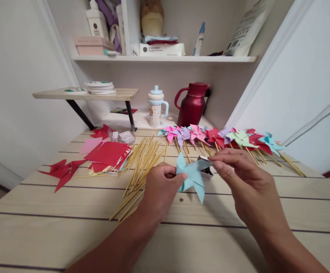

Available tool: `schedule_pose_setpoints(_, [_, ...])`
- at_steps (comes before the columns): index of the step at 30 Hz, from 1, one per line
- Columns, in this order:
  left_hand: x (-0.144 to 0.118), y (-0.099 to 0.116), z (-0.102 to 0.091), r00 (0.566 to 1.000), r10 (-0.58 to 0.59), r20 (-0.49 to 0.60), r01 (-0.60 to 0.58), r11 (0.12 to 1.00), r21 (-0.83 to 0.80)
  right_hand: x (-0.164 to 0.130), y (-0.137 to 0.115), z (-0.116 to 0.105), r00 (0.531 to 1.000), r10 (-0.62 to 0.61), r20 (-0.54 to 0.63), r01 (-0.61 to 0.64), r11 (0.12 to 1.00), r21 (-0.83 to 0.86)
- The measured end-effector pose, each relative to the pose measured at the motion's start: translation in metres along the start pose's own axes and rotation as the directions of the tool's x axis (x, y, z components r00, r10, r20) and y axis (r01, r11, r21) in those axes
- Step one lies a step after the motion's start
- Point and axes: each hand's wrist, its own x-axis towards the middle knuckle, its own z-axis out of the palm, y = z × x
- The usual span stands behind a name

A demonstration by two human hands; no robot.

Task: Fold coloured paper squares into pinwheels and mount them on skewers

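left hand (160,187) pinching light-blue pinwheel (192,175) at its left blade | right hand (238,172) pinching its top-right flap, fingertips closed | pinwheel held between both hands just above table (68,227) | loose sticks (142,163) lying left, nearer left hand, long axis diagonal

Desk (68,227): bare planks along the near edge and far left, open to passage. Centre-left blocked by loose wooden sticks (142,161) and a stack of paper squares (108,155). Far side barred by a row of finished pinwheels (218,138); behind them, red jug (193,104) and cup (156,108).
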Motion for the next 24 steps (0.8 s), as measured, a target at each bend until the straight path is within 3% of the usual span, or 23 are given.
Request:
schedule_pose_setpoints(8, [0.001,-0.0041,0.0027,0.997,0.01,0.077,-0.012,1.0,0.023,0.0013,-0.002,0.0009,0.975,-0.186,0.121,0.197,0.976,-0.09])
schedule_pose_setpoints(14, [-0.0001,-0.0028,0.0009,0.992,-0.032,0.12,0.036,0.999,-0.03,0.0027,-0.001,0.0019,0.962,-0.093,0.258,0.119,0.989,-0.088])
schedule_pose_setpoints(24, [0.0023,-0.0042,-0.002,0.988,-0.061,0.14,0.067,0.997,-0.042,0.0018,0.0001,0.0032,0.956,-0.112,0.27,0.123,0.992,-0.026])
